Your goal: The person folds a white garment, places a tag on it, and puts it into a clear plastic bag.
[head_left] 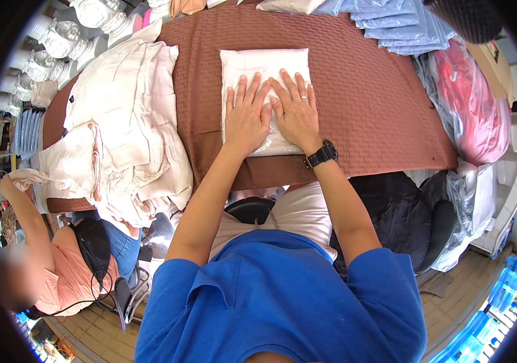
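A folded white garment in a clear plastic bag (264,60) lies flat near the middle of the brown-covered table (379,103). Pressed flat on its left half is my left hand (247,115), fingers stretched toward the far edge. My right hand (295,109) rests on the right half in the same way, its fingers spread; a ring is on one finger and a black watch (321,154) on the wrist. The two hands nearly meet at the middle of the package. Neither grips anything, and the part of the package under the palms is hidden.
A heap of cream garments (128,103) covers the table's left side. Blue bagged packages (397,21) are stacked at the far right. Red items in clear plastic (470,97) stand beyond the right edge. At lower left a person in a peach top (80,281) reaches to the heap.
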A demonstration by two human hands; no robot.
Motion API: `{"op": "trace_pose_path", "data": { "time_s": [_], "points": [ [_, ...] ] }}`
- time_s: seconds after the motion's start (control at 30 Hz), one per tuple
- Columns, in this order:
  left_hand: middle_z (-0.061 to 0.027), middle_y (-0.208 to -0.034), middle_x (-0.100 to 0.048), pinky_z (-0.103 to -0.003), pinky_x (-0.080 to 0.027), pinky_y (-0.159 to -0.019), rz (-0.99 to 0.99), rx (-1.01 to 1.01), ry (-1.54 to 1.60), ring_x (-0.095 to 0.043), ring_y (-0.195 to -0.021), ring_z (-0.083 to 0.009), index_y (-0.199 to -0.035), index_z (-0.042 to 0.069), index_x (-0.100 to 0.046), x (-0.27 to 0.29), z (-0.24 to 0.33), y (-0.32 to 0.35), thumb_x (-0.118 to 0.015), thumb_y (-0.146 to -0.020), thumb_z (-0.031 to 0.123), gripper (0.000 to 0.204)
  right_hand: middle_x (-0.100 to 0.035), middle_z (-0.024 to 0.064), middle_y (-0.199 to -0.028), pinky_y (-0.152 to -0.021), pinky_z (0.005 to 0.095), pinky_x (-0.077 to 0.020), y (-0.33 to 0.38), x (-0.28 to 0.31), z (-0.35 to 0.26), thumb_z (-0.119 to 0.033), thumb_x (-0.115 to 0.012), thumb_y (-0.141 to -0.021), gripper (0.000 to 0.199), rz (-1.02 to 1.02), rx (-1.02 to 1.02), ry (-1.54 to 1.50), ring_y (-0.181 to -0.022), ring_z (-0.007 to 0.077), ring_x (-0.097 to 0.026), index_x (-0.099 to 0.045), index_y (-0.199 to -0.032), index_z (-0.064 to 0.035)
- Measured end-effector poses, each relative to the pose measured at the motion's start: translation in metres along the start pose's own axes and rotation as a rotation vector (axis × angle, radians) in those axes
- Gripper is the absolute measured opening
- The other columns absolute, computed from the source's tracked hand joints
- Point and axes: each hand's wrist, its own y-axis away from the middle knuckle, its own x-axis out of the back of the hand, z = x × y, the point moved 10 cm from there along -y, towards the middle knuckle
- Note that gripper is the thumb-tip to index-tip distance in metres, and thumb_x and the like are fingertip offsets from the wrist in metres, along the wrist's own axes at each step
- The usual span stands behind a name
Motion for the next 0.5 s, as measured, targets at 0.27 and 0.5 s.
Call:
{"op": "trace_pose_path", "data": {
  "time_s": [0.27, 0.5],
  "points": [
    [-0.0099, -0.167, -0.033, -0.058, -0.015, -0.126, 0.007, 0.0, -0.025, -0.023, -0.156, -0.0341, -0.155, 0.016, -0.043, -0.0008, 0.0007, -0.0005, -0.046, -0.102, 0.027, 0.054, -0.033, 0.0069, -0.166, -0.125, 0.0574, -0.0187, -0.0002, -0.0028, 0.0006, -0.037, -0.038, -0.109, 0.047, -0.018, -0.002, 0.017, -0.155, 0.0355, -0.025, -0.047, -0.154, -0.0237],
    [-0.0106, -0.166, -0.034, -0.058, -0.016, -0.125, 0.032, -0.014, -0.029, -0.025, -0.156, -0.0351, -0.155, 0.016, -0.044, 0.0018, 0.0031, -0.0006, -0.047, -0.101, 0.026, 0.055, -0.033, 0.0074, -0.166, -0.126, 0.057, -0.0188, 0.0005, -0.0036, 0.0005, -0.037, -0.039, -0.109, 0.047, -0.005, 0.003, 0.048, -0.155, 0.0358, -0.025, -0.047, -0.154, -0.0232]
  ]
}}
